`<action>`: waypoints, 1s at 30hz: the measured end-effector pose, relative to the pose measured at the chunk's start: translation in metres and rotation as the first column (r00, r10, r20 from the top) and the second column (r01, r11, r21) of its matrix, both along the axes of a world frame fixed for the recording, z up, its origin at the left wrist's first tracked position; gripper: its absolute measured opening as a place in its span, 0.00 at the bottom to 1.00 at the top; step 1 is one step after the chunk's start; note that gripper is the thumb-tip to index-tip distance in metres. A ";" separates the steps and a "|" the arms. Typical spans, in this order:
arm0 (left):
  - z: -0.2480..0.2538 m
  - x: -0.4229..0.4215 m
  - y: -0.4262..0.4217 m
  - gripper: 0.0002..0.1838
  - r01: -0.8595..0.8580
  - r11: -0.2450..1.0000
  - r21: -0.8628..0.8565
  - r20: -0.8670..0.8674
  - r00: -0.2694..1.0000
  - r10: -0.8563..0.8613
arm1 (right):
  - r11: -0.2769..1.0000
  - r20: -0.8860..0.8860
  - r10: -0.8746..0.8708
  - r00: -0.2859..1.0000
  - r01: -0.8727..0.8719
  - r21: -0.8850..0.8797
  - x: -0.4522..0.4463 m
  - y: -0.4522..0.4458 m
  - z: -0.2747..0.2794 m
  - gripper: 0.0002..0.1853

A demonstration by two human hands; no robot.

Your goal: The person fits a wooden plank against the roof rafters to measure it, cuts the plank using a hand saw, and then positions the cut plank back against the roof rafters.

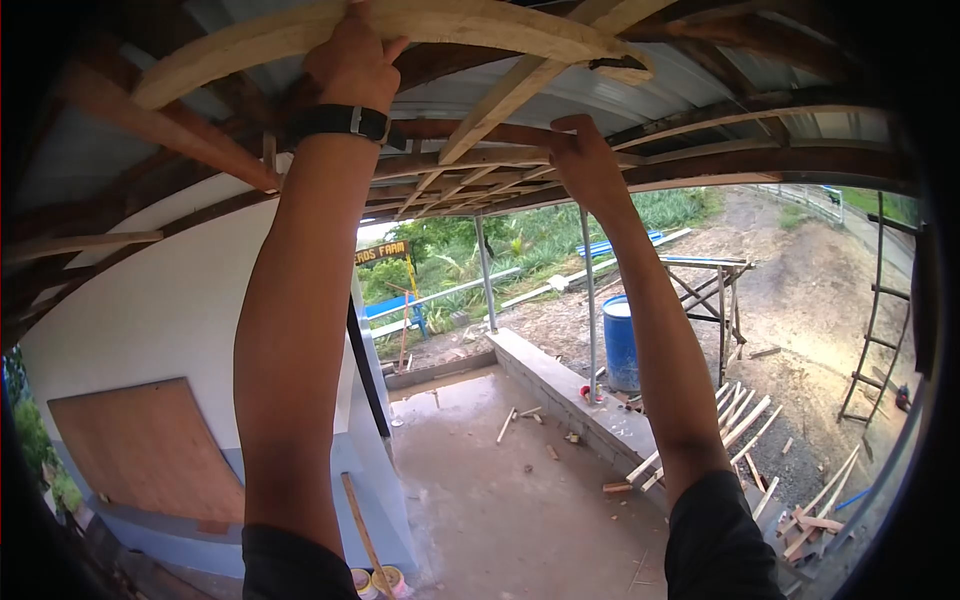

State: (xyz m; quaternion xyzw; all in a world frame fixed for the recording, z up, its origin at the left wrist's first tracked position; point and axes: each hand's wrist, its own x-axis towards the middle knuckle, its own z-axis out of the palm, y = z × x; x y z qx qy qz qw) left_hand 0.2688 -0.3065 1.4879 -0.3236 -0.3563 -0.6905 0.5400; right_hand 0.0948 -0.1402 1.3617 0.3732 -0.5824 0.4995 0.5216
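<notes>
Both my arms reach up to the roof framing. My left hand (pixel 355 62), with a dark watch band (pixel 345 122) at the wrist, is against a pale wooden board (pixel 470 25) overhead. One finger lies over the board's face and the thumb points to the side; the other fingers are partly hidden. Farther forward and to the right, my right hand (pixel 585 165) is closed at the end of a reddish-brown wooden strip (pixel 470 130). Its fingertips are partly hidden. Pale crosspieces (pixel 510 95) run between the two hands, under metal roofing sheets (pixel 570 100).
Below is a wet concrete floor (pixel 500 470) with wood scraps, bordered by a low block wall (pixel 560 385). A post (pixel 588 300), blue drum (pixel 622 345), wooden trestle (pixel 715 290) and ladder (pixel 880 320) stand right. A plywood panel (pixel 150 445) leans left; buckets (pixel 385 580) sit below.
</notes>
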 end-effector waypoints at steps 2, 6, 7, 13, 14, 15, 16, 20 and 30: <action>-0.001 0.000 0.004 0.22 0.005 1.000 0.010 -0.014 1.000 -0.005 | 1.000 0.034 0.011 0.999 -0.010 -0.019 -0.019 0.006 0.002 0.18; -0.001 -0.004 -0.001 0.23 0.044 0.999 -0.009 -0.049 0.998 -0.044 | 0.999 0.017 0.050 0.999 -0.050 0.007 -0.029 0.021 0.002 0.21; -0.004 -0.002 0.004 0.24 0.052 0.998 0.017 -0.119 0.992 -0.050 | 0.999 -0.079 -0.001 0.997 0.004 0.045 -0.030 0.022 0.002 0.21; 0.005 -0.003 0.003 0.24 0.010 0.997 0.071 -0.277 0.961 0.010 | 0.991 -0.178 0.017 0.984 0.007 0.134 -0.018 0.030 -0.002 0.14; 0.009 -0.004 0.002 0.24 -0.053 0.989 0.138 -0.317 0.944 0.095 | 0.985 -0.127 0.096 0.987 -0.076 0.157 -0.012 0.029 -0.003 0.14; 0.011 -0.006 0.000 0.26 -0.048 0.993 0.106 -0.348 0.934 0.082 | 0.973 -0.071 0.169 0.983 -0.155 0.173 -0.005 0.029 -0.004 0.14; 0.013 -0.010 -0.001 0.26 -0.049 0.993 0.107 -0.348 0.934 0.083 | 0.972 -0.071 0.170 0.983 -0.155 0.175 0.003 0.029 -0.007 0.14; 0.000 0.001 0.003 0.28 0.039 0.996 0.085 -0.344 0.939 -0.007 | 0.957 -0.015 0.256 0.966 -0.252 0.142 0.017 0.023 -0.013 0.14; 0.001 0.008 0.004 0.30 0.140 0.988 0.068 -0.263 0.958 -0.117 | 0.951 0.010 0.273 0.962 -0.271 0.148 -0.022 0.023 -0.016 0.15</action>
